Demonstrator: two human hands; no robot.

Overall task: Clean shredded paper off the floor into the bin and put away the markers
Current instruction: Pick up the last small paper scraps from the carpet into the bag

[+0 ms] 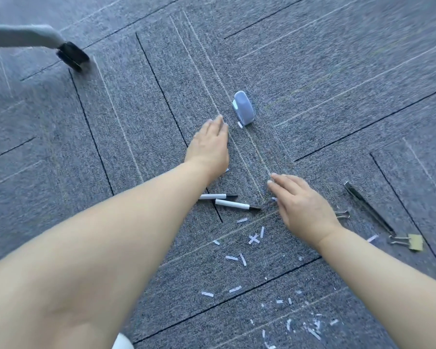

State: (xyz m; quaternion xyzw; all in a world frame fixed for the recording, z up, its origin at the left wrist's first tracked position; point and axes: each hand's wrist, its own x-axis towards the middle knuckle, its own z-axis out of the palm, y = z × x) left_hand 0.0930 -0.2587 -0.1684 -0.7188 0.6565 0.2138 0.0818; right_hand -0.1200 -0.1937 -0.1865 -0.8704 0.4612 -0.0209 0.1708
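Left hand [208, 144] is out over the floor [337, 71] just above the middle of the frame, palm down. Its fingers [218, 124] are straight and pressed together, holding nothing, with the tips pointing up the frame. Right hand [302, 207] sits right of centre and lower, also palm down. Its fingers [280, 181] are straight, close together and angled toward the upper left. A tiny paper scrap shows at its thumb side, but I cannot tell if it is touched.

Between the two hands lie the white, black-capped markers. The upper marker [218, 196] is partly tucked under the left forearm. The lower marker [237, 204] is just below it, its cap near the right thumb. Any print on the barrels is too small to read.

The shredded paper [254, 239] is strewn on the grey carpet from below the markers down to the lower right corner, thickest at that corner.

Just beyond the left fingertips stands a small blue plastic gadget [243, 108] with one scrap at its foot and no legible label. At the right edge lie a dark metal tool [368, 207], a small binder clip [342, 214] and a tan binder clip [410, 241]. In the upper left is a black chair wheel [72, 55].
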